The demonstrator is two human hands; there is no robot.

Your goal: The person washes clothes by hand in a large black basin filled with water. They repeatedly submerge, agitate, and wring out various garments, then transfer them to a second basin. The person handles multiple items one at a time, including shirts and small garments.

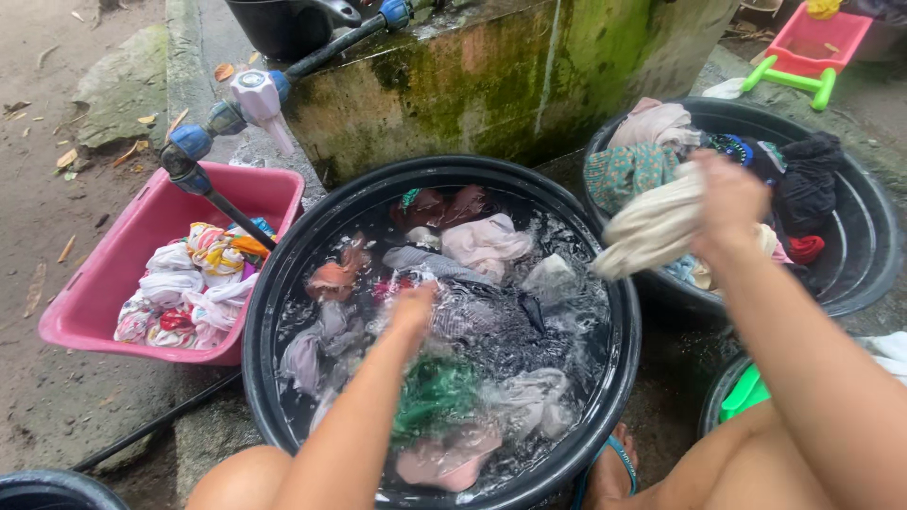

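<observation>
A big black tub [283,264] in front of me holds water and several soaking clothes. My left hand [413,307] is down in the middle of it, fingers closed on a dark wet garment [491,326]. My right hand [727,203] is raised over a second black tub [864,274] at the right and grips a wrung cream cloth [652,227]. That tub holds a pile of wrung clothes in pink, teal and black.
A pink basin [104,283] with colourful clothes sits at the left. A pipe with a white tap [260,94] crosses above it. A mossy concrete wall [491,85] stands behind the tubs. A red tray [817,42] lies at the top right.
</observation>
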